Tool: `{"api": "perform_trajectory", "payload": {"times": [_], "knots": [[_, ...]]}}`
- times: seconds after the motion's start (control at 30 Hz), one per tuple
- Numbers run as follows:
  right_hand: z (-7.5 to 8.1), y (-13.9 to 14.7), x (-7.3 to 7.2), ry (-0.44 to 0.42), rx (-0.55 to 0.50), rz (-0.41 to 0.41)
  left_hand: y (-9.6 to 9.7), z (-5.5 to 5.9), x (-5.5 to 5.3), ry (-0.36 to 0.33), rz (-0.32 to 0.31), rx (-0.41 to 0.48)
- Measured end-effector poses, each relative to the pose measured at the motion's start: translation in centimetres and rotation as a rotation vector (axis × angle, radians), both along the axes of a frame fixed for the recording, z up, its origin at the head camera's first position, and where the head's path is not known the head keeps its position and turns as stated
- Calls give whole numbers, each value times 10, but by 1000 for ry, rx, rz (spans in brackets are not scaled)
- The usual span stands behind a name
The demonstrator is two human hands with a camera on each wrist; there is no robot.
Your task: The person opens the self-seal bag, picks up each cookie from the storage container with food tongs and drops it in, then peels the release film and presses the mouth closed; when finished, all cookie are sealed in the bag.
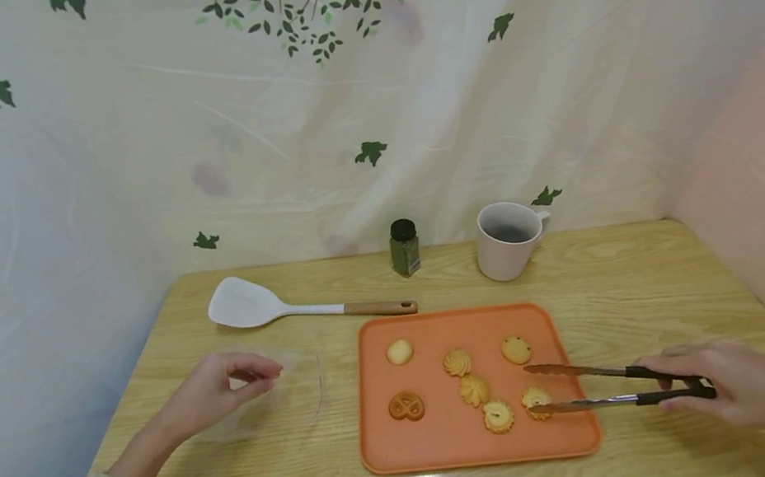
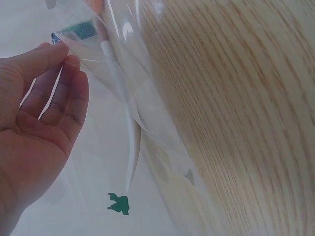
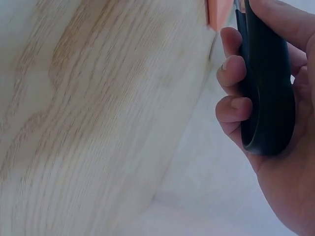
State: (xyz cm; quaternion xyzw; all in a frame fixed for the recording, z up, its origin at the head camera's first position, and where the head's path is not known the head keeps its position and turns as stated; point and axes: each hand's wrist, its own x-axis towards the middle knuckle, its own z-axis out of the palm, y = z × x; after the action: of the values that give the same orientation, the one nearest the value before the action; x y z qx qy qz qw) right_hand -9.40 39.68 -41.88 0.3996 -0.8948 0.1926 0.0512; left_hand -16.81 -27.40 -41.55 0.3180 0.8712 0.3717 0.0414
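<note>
My left hand [image 1: 226,388] pinches the edge of a clear plastic bag [image 1: 298,394] between thumb and fingertips, left of an orange tray [image 1: 387,459]. In the left wrist view the bag [image 2: 152,118] hangs down from those fingers. My right hand [image 1: 721,385] grips black-handled metal tongs [image 1: 604,403], its fingers curled round the handle [image 3: 268,93]. The tongs' tips are spread over the tray's right side. The lower tip overlaps a scalloped cookie [image 1: 536,396]; the upper one is just below a round speckled cookie [image 1: 516,349].
Elsewhere on the tray lie a pretzel-shaped cookie [image 1: 406,406], a smooth round cookie [image 1: 400,352] and several fluted ones. Behind it are a white spatula [image 1: 246,303] with a wooden handle, a black-capped spice jar [image 1: 404,250] and a mug [image 1: 502,253]. A patterned curtain [image 1: 292,144] stands behind the table.
</note>
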Motion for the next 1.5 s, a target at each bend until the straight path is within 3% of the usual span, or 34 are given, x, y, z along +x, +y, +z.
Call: {"api": "perform_trajectory", "payload": {"times": [0.2,0.57,0.73,1.13,1.37,1.5], "knots": [[0,3,2,-38,29,9,1,2,-1,1,-17,2],[0,1,4,-25,42,-41,0,6,0,-16,-5,-12],[-1,-1,5,3,35,-35,2,7,1,-12,-14,-1],[0,-1,9,-37,-27,-57,5,8,0,-14,-13,-13],[0,-12,5,-25,-52,-65,6,6,-1,-18,-13,-7],[1,-28,1,-66,-68,-59,5,4,-1,-24,-22,20]]}}
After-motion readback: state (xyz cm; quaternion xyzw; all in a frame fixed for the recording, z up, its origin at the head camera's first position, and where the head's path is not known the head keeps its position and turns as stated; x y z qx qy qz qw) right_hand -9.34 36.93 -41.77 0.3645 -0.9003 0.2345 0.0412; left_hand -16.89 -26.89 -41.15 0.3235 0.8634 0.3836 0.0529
